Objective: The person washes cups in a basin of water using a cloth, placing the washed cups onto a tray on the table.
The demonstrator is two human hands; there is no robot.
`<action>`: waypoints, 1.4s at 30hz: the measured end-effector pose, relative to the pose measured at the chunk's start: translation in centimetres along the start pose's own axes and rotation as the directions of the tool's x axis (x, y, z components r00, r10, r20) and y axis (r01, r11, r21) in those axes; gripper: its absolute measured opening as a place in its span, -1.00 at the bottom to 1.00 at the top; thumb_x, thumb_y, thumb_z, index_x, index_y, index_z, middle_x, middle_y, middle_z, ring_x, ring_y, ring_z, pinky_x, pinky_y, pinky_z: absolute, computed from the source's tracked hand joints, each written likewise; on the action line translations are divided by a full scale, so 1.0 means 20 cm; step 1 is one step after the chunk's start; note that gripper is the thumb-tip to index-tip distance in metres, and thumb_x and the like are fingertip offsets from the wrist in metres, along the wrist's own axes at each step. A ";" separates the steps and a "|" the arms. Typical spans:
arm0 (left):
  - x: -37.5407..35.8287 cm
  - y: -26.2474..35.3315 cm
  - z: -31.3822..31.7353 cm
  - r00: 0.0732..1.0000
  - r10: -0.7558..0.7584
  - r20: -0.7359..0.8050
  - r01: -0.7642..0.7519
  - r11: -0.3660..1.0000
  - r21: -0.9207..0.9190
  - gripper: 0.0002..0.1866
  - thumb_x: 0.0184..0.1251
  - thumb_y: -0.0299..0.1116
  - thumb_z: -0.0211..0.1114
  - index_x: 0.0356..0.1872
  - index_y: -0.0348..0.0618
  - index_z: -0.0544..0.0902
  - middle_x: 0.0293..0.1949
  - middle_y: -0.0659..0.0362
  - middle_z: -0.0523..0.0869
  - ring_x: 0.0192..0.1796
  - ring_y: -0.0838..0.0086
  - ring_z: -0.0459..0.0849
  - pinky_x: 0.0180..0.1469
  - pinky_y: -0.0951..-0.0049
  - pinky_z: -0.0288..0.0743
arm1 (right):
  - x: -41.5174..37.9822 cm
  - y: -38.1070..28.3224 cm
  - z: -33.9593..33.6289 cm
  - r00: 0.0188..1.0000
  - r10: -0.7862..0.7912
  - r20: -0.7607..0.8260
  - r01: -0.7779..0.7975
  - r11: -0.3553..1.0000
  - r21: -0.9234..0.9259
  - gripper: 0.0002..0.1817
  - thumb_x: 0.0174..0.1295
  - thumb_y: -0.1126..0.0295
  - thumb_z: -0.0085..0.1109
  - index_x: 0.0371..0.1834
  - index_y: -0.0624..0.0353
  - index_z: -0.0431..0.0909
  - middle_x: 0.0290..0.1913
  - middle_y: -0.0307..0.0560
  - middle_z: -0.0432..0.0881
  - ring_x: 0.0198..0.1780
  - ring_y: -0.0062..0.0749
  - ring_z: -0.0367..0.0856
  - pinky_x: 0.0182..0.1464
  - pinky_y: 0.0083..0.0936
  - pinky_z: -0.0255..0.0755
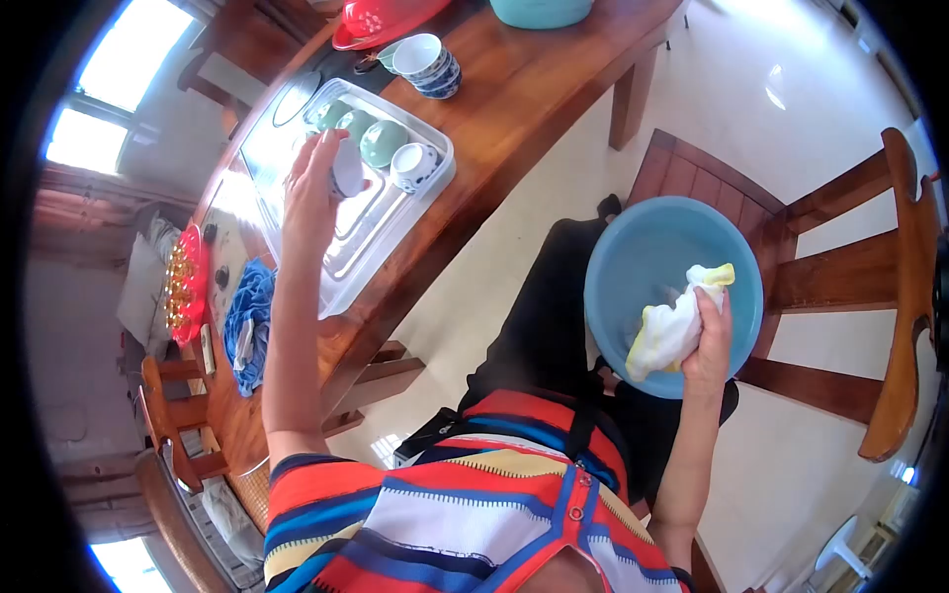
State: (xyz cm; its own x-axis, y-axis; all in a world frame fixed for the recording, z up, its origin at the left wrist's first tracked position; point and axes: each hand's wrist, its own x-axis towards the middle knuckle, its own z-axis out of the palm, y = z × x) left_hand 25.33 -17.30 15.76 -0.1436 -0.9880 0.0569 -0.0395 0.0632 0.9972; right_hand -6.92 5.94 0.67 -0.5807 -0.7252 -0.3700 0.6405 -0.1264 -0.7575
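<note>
My left hand is closed around a white cup, held over a clear plastic tray on the wooden table. Beside that cup, several pale green cups and a white cup with a blue pattern sit upside down in the tray. On the other side, my right hand grips a white cloth with yellow edging. The cloth is bunched up above a blue basin that holds water. The basin rests on a wooden chair.
Stacked bowls stand on the table behind the tray, near a red dish and a teal basin. A blue cloth lies at the left, by a red tray of gold-coloured items. The chair's back rises at the right.
</note>
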 end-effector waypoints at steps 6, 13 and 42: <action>0.22 -0.29 -0.25 0.899 0.396 0.186 -0.312 0.285 0.906 -0.71 0.26 -0.21 0.11 -0.15 -0.20 0.54 -0.18 -0.03 0.53 -0.11 0.16 0.50 -0.07 0.22 0.35 | 0.00 0.02 -0.01 1.000 -0.004 -0.001 0.004 1.000 0.009 -0.64 0.13 0.50 0.12 0.01 0.12 0.34 -0.19 -0.22 0.50 -0.20 -0.53 0.51 -0.16 -0.54 0.44; 0.19 -0.33 -0.18 0.857 0.408 0.316 -0.383 0.093 0.919 -0.69 0.18 -0.25 0.20 -0.10 -0.15 0.49 -0.14 -0.05 0.45 -0.02 0.03 0.37 0.01 0.11 0.25 | 0.01 0.03 -0.03 1.000 -0.012 -0.023 0.012 1.000 -0.001 -0.65 0.13 0.51 0.13 0.00 0.13 0.35 -0.18 -0.22 0.50 -0.20 -0.54 0.51 -0.16 -0.54 0.44; 0.79 -0.18 0.22 0.815 0.432 0.385 -0.572 0.497 0.653 -0.38 0.01 -0.28 0.42 0.11 -0.26 0.40 -0.02 0.04 0.56 0.01 0.32 0.55 0.05 0.39 0.42 | -0.05 0.05 -0.11 0.997 0.003 -0.078 0.000 0.999 0.040 -0.62 0.13 0.51 0.13 0.01 0.18 0.29 -0.18 -0.16 0.49 -0.21 -0.50 0.52 -0.17 -0.51 0.48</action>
State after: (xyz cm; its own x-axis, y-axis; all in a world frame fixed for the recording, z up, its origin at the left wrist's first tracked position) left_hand 18.96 -32.47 12.82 -0.5150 -0.7241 0.4588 -0.5835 0.6882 0.4311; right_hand -6.76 7.93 -0.89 -0.6165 -0.6704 -0.4129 0.6599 -0.1538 -0.7355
